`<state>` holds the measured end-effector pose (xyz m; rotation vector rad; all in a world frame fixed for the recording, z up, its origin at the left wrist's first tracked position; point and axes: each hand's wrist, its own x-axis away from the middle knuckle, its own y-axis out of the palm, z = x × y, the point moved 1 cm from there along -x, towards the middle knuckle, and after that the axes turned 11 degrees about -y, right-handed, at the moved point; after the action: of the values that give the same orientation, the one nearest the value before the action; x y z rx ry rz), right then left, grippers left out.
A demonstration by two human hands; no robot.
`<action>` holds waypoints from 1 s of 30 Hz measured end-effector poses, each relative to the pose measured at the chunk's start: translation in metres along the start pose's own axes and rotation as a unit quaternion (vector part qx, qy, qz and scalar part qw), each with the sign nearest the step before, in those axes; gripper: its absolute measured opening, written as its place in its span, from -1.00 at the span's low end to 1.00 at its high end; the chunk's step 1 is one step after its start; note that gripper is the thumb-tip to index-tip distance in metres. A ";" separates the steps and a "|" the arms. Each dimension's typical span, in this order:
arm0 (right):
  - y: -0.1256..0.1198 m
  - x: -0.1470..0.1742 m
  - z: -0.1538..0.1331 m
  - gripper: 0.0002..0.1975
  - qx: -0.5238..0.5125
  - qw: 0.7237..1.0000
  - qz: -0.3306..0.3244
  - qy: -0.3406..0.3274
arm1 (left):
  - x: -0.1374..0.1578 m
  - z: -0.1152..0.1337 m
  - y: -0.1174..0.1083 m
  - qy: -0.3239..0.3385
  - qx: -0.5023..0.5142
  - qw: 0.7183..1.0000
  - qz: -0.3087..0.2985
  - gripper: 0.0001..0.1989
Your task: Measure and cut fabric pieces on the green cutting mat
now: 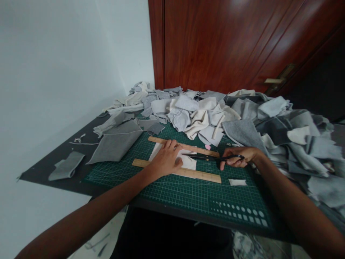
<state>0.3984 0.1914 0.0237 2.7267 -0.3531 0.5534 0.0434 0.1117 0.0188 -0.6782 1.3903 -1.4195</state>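
My left hand (166, 158) lies with spread fingers on a piece of white cloth (190, 163), pressing it to the green cutting mat (172, 189). Two wooden rulers flank the cloth: the far ruler (207, 151) runs along its back side, and the near ruler (207, 176) crosses its front part. In my right hand (241, 157) is a pair of black scissors (206, 157), fingers wrapped round the handles. The blades point left and reach into the cloth from its right edge. Part of the cloth is hidden under my left hand.
Heaped grey and cream fabric scraps (185, 115) line the table's back and right side. A large grey fabric piece (115, 142) and a folded grey strip (67, 165) lie left. A small white scrap (237, 182) rests near the right. Behind stands a wooden door (210, 46).
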 end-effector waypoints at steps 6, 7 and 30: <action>0.000 0.000 0.000 -0.52 0.003 1.000 0.000 -0.001 | 0.000 0.000 -0.001 0.000 -0.005 1.000 -0.005 -0.66; 0.000 0.000 0.000 -0.52 0.003 1.000 0.000 -0.002 | 0.000 0.000 -0.001 0.001 -0.006 1.000 -0.004 -0.66; 0.001 0.000 -0.002 -0.57 0.024 1.000 0.003 0.007 | 0.000 0.000 -0.001 -0.005 0.000 1.000 -0.004 -0.68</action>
<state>0.3978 0.1908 0.0259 2.7662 -0.3485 0.5901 0.0435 0.1111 0.0193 -0.6899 1.3806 -1.4202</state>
